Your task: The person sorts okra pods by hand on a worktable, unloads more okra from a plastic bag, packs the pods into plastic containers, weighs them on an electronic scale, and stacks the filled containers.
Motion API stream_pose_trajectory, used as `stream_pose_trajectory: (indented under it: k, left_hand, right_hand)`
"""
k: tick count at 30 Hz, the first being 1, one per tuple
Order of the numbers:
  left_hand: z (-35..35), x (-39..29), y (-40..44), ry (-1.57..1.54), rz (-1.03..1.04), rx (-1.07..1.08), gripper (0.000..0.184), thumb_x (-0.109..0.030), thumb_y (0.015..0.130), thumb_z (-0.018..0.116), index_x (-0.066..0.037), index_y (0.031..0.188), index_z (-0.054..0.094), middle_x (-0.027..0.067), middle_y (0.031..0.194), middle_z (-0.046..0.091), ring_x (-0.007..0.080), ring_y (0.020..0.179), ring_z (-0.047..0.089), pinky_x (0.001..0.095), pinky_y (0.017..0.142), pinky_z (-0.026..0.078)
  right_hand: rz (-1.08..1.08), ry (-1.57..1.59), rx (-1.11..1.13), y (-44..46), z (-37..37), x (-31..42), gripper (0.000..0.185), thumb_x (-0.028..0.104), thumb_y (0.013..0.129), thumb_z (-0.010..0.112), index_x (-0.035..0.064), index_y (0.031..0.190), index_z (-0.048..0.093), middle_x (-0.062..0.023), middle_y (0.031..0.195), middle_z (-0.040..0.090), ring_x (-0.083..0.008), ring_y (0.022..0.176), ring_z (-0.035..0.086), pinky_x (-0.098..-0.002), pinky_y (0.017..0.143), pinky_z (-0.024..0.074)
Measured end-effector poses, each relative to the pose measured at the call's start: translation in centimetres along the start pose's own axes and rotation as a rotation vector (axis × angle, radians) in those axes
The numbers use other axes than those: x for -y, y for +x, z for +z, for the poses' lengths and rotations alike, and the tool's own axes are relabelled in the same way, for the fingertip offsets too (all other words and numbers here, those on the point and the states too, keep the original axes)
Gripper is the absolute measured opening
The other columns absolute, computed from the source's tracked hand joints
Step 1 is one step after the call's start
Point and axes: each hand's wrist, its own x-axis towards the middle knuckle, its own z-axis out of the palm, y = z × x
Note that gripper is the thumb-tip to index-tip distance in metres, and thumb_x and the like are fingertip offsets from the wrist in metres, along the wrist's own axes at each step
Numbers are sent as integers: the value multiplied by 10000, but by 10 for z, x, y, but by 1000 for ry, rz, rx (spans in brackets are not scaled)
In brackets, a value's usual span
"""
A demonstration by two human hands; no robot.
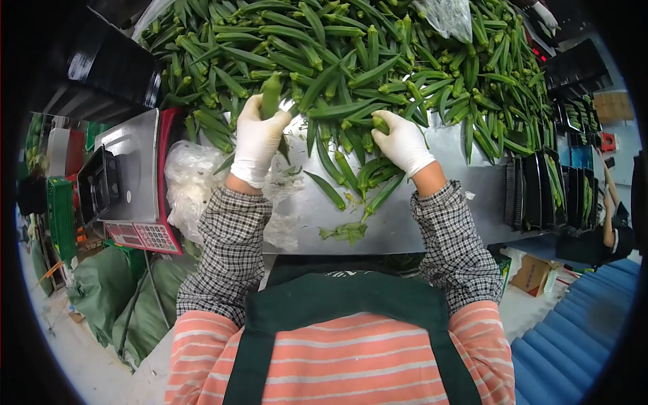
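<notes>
In a white glove, my left hand (258,140) grips a pale green okra pod (271,96), which stands up tip-first between thumb and fingers. My right hand (403,143), gloved too, has thumb and fingers closed on the end of another okra pod (381,124) at the near edge of the heap. The big okra heap (324,47) spreads over the metal table (297,233) beyond both hands. Several loose okra pods (347,172) lie between my hands, nearer to me. Closer to the table edge are wilted green scraps (344,232).
A red-framed scale (131,182) with a black tray (98,185) stands at left, beside crumpled clear plastic (185,179). Black trays holding okra (552,189) stand upright at right. A plastic bag (447,17) lies on the heap. Another person's arm (609,209) shows far right.
</notes>
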Motion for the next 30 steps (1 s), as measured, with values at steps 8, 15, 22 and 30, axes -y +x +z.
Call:
stream_pose_trajectory:
  k: [8,15,22,30]
  left_hand:
    - [38,27,13,54,-118,87,190,-197,819,626,-19,874,588,11,667,553,85,563,497,215,561,402]
    - [71,20,34,868,-25,146,632,-477,758,607,47,1109,572,255,1017,627,365,980,603,392,878,458]
    - [60,70,40,380,-37,-71,416,-237,773,699,57,1021,541,152,790,632,161,506,584,287,485,484]
    - [74,49,24,-86,-279,-143,326,-231,778,728,39,904,595,112,656,605,165,439,540,270,417,451]
  right_hand:
    - [323,-30,-36,20,10,-7,508,433,813,584,13,1099,582,-185,877,660,-295,690,652,-354,699,513]
    - [93,108,-283,-11,-8,-15,369,194,767,607,50,1086,491,-209,908,637,-386,857,615,-426,753,490]
    - [-139,-79,-137,-2,-19,27,507,36,784,574,78,1272,447,-185,1087,596,-349,914,602,-385,815,483]
    - [-509,-479,-72,30,13,14,266,68,764,538,90,1028,555,-106,917,557,-277,844,585,-399,700,488]
